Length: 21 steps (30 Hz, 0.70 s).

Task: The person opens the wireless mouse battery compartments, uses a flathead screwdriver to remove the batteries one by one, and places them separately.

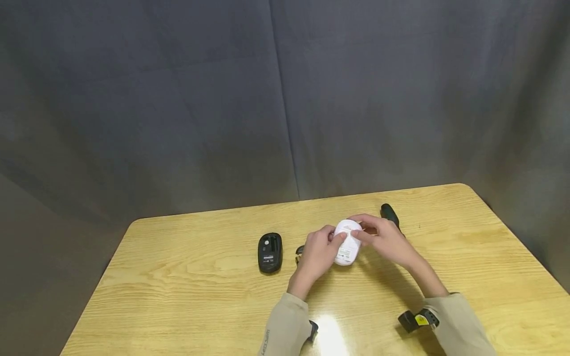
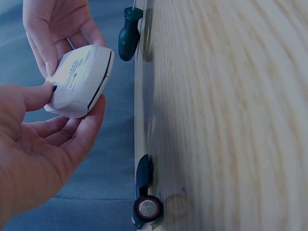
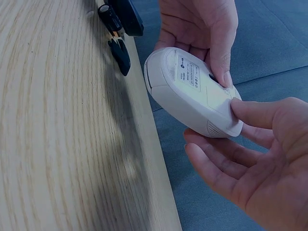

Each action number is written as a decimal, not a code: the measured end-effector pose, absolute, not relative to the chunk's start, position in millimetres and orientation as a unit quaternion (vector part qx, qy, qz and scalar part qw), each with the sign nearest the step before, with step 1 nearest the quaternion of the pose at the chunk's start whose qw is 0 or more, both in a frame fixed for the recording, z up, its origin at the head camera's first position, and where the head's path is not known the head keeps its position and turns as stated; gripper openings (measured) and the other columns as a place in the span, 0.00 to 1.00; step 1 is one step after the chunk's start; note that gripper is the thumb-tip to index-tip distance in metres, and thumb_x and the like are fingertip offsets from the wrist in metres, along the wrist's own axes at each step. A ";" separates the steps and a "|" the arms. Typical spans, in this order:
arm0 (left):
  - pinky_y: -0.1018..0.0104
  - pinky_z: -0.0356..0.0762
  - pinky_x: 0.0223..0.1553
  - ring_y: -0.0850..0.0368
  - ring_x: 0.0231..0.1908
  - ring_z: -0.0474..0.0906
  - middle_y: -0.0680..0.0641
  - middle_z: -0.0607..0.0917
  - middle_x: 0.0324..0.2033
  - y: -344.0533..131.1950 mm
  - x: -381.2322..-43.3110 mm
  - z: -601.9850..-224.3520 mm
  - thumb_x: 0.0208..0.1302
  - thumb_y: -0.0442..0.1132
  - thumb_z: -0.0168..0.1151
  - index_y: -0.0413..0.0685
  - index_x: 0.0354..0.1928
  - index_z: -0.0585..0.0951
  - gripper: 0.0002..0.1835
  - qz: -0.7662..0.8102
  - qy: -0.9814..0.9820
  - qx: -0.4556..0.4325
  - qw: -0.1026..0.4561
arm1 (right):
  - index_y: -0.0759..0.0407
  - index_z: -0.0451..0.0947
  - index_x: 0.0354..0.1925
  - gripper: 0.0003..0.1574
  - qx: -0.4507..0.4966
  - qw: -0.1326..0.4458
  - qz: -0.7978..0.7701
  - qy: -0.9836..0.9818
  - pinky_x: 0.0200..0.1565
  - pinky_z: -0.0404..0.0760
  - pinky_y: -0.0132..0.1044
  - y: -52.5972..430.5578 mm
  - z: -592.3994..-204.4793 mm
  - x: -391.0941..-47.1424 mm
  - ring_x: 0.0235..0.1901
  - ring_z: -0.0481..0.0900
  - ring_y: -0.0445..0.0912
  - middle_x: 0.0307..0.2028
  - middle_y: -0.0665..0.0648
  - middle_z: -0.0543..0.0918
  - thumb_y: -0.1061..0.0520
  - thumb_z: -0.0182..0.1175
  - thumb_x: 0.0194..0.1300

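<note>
Computer mice numbered two: one white, oval plastic mouse (image 1: pixel 345 255) and one black, oval plastic mouse (image 1: pixel 269 253). One screwdriver with a dark green, bulbous handle (image 2: pixel 129 36) was present, with one small, black, curved plastic piece (image 3: pixel 120 57) and at least one black-and-copper cylindrical battery (image 3: pixel 110 17); whether a second adjoined it could not be told. Hands totalled two, left hand (image 1: pixel 316 251) and right hand (image 1: pixel 389 242); beige fabric sleeves (image 1: pixel 287 324), two; black wrist-worn devices (image 1: pixel 408 321), two; pale, wood-grained, round-cornered tables (image 1: pixel 191 282), one.
</note>
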<state>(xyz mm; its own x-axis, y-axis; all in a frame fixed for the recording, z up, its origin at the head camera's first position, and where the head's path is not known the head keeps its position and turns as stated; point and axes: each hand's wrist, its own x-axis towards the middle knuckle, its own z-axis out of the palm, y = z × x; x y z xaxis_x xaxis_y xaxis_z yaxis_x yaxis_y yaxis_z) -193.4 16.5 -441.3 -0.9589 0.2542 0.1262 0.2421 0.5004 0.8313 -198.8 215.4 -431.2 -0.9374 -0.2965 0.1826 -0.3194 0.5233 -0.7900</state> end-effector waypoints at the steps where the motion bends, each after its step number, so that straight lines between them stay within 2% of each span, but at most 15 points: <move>1: 0.69 0.73 0.33 0.63 0.30 0.73 0.51 0.82 0.31 16.6 -193.7 -441.6 0.77 0.46 0.60 0.36 0.49 0.84 0.17 0.478 0.867 0.143 0.006 | 0.64 0.81 0.60 0.19 0.176 0.010 0.457 -0.872 0.44 0.82 0.38 215.6 -430.7 -199.0 0.45 0.85 0.50 0.47 0.59 0.87 0.58 0.63 0.74; 7: 0.69 0.74 0.33 0.63 0.31 0.74 0.51 0.82 0.32 17.3 -195.0 -441.8 0.77 0.45 0.60 0.36 0.50 0.84 0.17 0.470 0.871 0.144 0.009 | 0.65 0.80 0.61 0.20 0.173 -0.005 0.464 -0.869 0.39 0.84 0.40 216.5 -429.8 -198.6 0.43 0.85 0.49 0.47 0.60 0.87 0.58 0.62 0.75; 11: 0.69 0.74 0.34 0.63 0.31 0.74 0.50 0.83 0.32 16.8 -197.5 -439.8 0.77 0.46 0.60 0.36 0.51 0.84 0.17 0.472 0.869 0.146 0.009 | 0.65 0.80 0.60 0.20 0.174 0.004 0.460 -0.871 0.40 0.82 0.36 215.8 -428.9 -200.6 0.44 0.85 0.50 0.47 0.61 0.87 0.58 0.62 0.74; 21: 0.70 0.73 0.32 0.64 0.29 0.73 0.52 0.82 0.31 14.3 -196.5 -442.4 0.76 0.44 0.62 0.37 0.49 0.84 0.16 0.495 0.858 0.137 0.004 | 0.64 0.79 0.62 0.21 0.177 0.007 0.468 -0.866 0.40 0.83 0.37 211.0 -434.2 -200.7 0.42 0.85 0.48 0.48 0.60 0.86 0.58 0.63 0.75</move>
